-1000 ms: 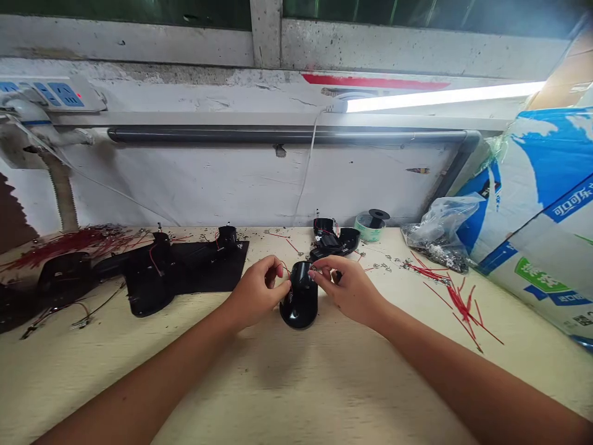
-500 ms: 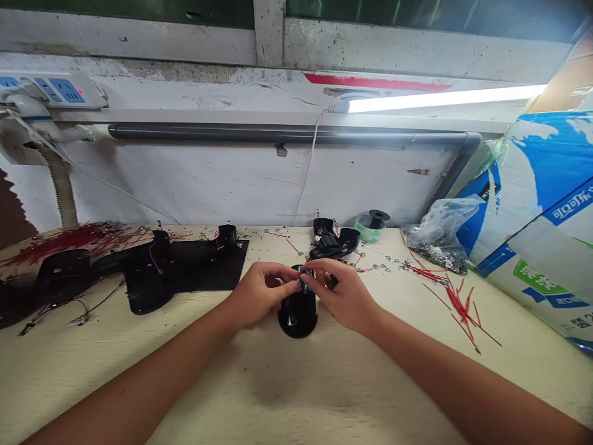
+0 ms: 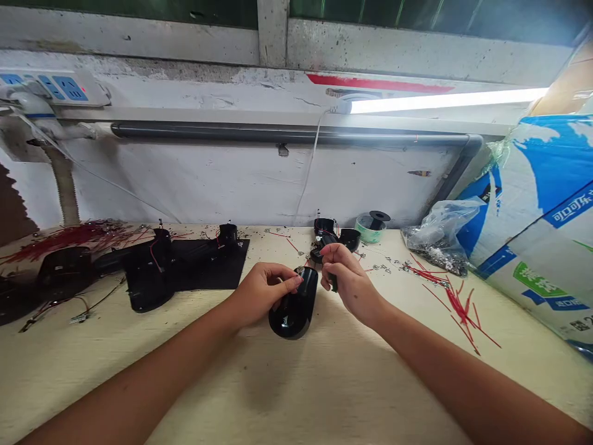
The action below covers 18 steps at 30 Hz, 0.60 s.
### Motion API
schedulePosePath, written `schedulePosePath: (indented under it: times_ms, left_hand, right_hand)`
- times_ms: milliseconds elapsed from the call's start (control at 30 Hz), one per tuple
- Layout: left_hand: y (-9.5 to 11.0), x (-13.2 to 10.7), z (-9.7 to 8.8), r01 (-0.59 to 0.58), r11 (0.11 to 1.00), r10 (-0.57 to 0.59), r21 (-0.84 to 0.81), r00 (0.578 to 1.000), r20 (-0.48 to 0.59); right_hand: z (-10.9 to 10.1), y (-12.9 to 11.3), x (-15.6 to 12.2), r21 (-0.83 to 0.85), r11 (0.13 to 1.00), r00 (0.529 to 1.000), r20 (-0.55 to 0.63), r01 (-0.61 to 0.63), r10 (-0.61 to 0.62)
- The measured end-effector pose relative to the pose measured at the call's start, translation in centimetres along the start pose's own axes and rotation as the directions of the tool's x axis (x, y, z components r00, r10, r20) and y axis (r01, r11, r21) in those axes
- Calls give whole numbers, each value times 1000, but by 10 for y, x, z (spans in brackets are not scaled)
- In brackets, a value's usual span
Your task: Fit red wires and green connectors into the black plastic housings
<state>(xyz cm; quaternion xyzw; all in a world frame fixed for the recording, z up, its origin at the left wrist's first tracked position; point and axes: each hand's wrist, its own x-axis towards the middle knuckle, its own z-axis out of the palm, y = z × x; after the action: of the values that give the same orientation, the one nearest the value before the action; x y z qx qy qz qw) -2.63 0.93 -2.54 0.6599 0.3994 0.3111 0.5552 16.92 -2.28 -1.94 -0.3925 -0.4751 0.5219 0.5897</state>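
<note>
A glossy black, rounded plastic housing stands tilted at the middle of the table. My left hand pinches its upper rim between thumb and fingers; small bits at that rim are too tiny to name. To the right of the housing, and apart from it, my right hand is closed with curled fingers. A small dark object shows under those fingers, its kind unclear. Just behind the right hand sit more black plastic parts with thin red wires.
At left, wired black housings stand by a black mat. Red wires lie at right, near a clear plastic bag and a large blue-white carton. A tape roll carries a black spool.
My right hand has left the housing's rim and moved up and to the right. The housing now leans more, its lower end shifted left, with my left hand still on the rim.
</note>
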Motion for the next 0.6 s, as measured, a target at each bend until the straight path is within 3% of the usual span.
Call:
schedulePosePath:
  times_ms: [267,433,600]
  left_hand:
    - [5,-2,0,28,999,-27,-18,1000,3]
    - [3,1,0,29,998,-30,-58,999,-17]
    - [3,1,0,21,994,-22,-104,1000,-7]
  right_hand:
    - [-1,-3,3,185,967,976,-97,-176,197]
    - [1,-8,2,115,976,980,-55,-183,190]
    - [3,-6,2,147,980,989,-55,-131,140]
